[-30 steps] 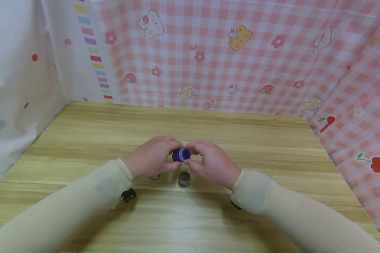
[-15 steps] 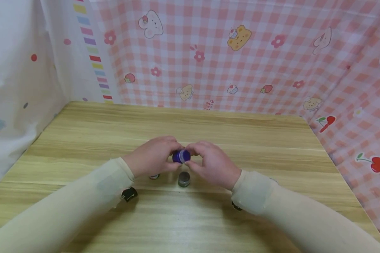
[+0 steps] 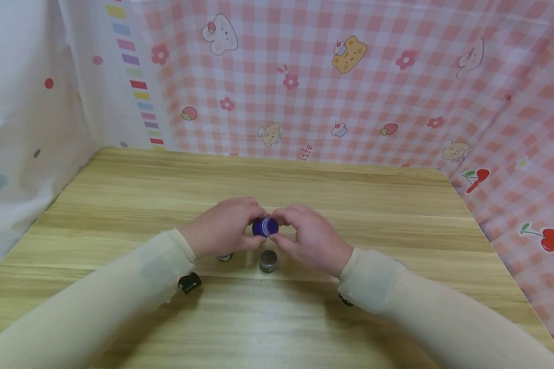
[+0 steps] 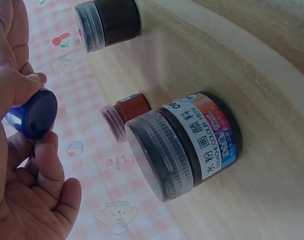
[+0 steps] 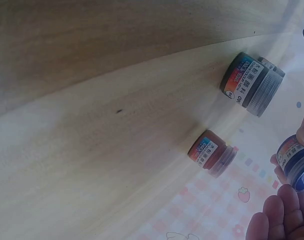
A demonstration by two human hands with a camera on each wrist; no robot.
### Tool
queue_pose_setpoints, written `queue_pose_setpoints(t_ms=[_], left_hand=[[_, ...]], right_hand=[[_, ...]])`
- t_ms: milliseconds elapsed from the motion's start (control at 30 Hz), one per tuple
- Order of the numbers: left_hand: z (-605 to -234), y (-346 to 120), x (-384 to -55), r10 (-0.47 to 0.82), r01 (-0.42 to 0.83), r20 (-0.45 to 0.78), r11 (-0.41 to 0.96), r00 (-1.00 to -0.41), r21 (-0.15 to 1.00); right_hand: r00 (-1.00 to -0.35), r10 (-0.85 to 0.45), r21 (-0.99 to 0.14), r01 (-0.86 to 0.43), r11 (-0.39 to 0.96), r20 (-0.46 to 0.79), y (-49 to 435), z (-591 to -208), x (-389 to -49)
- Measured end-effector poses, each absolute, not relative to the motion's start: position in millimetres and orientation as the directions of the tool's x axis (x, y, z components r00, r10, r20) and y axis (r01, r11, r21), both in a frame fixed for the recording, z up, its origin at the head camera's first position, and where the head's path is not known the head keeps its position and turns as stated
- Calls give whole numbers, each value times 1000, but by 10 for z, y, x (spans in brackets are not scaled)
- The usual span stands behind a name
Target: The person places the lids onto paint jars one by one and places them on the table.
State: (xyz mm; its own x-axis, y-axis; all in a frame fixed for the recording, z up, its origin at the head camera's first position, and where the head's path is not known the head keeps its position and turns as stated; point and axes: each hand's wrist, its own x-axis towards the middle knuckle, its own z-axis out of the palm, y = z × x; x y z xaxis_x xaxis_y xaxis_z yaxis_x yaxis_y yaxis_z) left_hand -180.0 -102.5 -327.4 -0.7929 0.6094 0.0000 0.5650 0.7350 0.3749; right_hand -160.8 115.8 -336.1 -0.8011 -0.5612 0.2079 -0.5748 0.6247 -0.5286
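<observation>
Above the table's middle, my left hand (image 3: 226,228) grips a small jar of blue gouache paint (image 3: 260,227) between thumb and fingers. The jar is tilted, its clear-rimmed lid (image 3: 271,226) toward the right. My right hand (image 3: 316,240) pinches at that lid end with thumb and forefinger; in the right wrist view its thumb is out of sight. Just below the hands a dark paint jar (image 3: 268,261) stands upright on the table. Another jar (image 3: 224,258) shows only partly under my left hand. A reddish-brown paint jar (image 5: 207,150) appears in both wrist views.
The wooden table (image 3: 258,328) reaches back to a pink checked cloth (image 3: 304,102). White cloth (image 3: 23,128) hangs on the left side, and more checked cloth on the right. Black clip-like pieces (image 3: 189,283) sit beneath the sleeves at both wrists.
Both hands stay almost in place around the blue paint jar, which shifts only very slightly. The jars on the table have not moved.
</observation>
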Motion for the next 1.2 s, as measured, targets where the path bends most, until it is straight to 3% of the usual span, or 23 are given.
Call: queue_pose_setpoints(t_ms=[267, 667, 1200], left_hand=[[-3272, -1011, -1791, 607, 562, -3, 739, -795, 372], [-3277, -1000, -1799, 616, 576, 0, 736, -787, 354], [-3294, -994, -1800, 629, 594, 3, 731, -777, 337]], right_hand=[[-844, -518, -532, -506, 679, 142, 1164, -3339, -1592], [-787, -562, -465, -610, 642, 257, 1206, -3386, -1611], [-793, -560, -456, -601, 657, 239, 1210, -3406, -1620]])
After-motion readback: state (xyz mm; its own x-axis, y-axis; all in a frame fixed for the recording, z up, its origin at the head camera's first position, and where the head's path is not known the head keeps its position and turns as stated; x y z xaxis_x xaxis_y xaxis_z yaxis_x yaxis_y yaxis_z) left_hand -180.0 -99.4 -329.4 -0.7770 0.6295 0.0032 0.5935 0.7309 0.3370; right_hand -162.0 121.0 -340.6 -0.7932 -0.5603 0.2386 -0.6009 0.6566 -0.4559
